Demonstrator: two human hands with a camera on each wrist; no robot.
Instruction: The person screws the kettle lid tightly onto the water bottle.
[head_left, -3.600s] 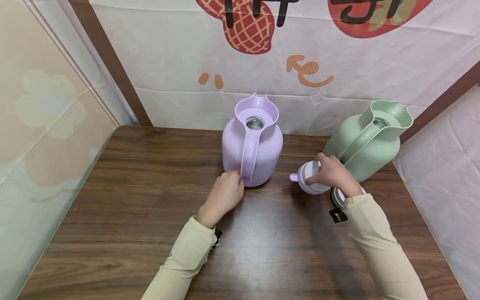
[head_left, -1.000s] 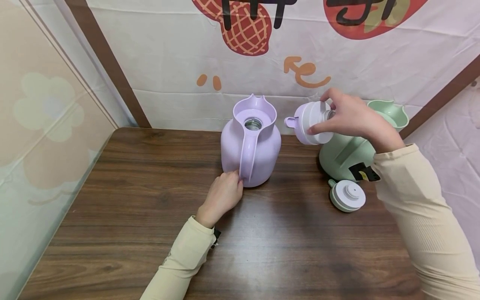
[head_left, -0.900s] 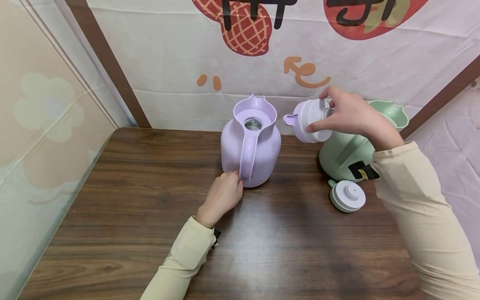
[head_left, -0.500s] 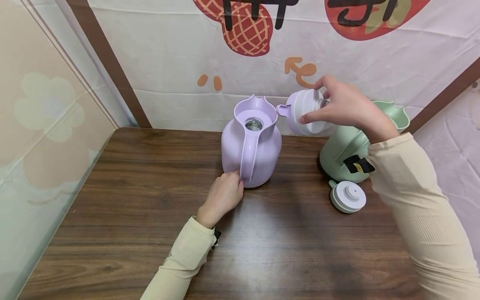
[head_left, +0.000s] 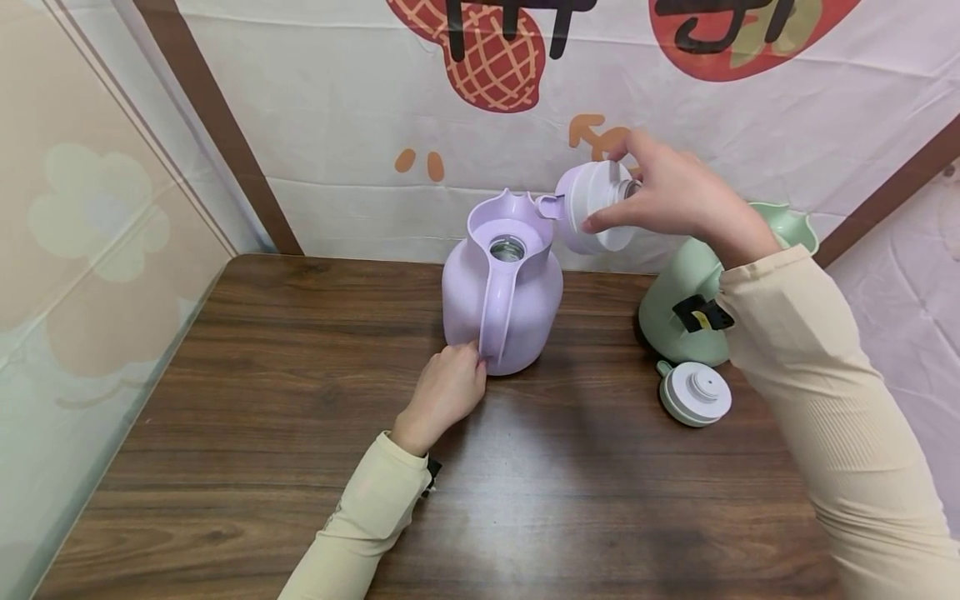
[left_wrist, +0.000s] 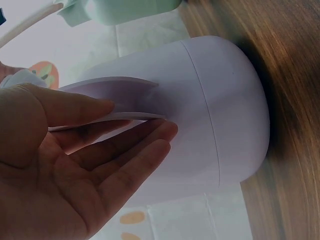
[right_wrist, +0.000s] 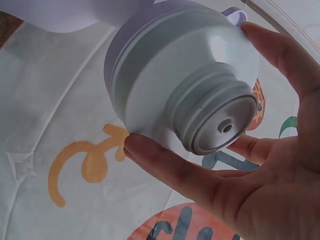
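Observation:
The lilac vacuum jug (head_left: 525,304) stands upright on the table, its mouth uncovered. My left hand (head_left: 444,392) pinches the low end of its handle (head_left: 497,308); the left wrist view shows thumb and fingers on either side of that handle (left_wrist: 140,116). My right hand (head_left: 678,193) grips the jug's white-and-lilac lid (head_left: 588,204) by its edge, up in the air just right of the jug's rim. The lid is tipped on its side, its tab pointing at the rim; whether they touch I cannot tell. Its threaded plug (right_wrist: 215,112) faces my palm.
A green jug (head_left: 682,292) stands at the right, partly hidden behind my right forearm. Before it a green-and-white lid (head_left: 697,393) lies upside down on the wooden table (head_left: 300,400). A printed cloth (head_left: 337,125) hangs right behind the table.
My right hand has lifted the lilac lid from beside the green lid, then carried it up and left to the lilac jug's rim. My left hand and the jug have stayed put.

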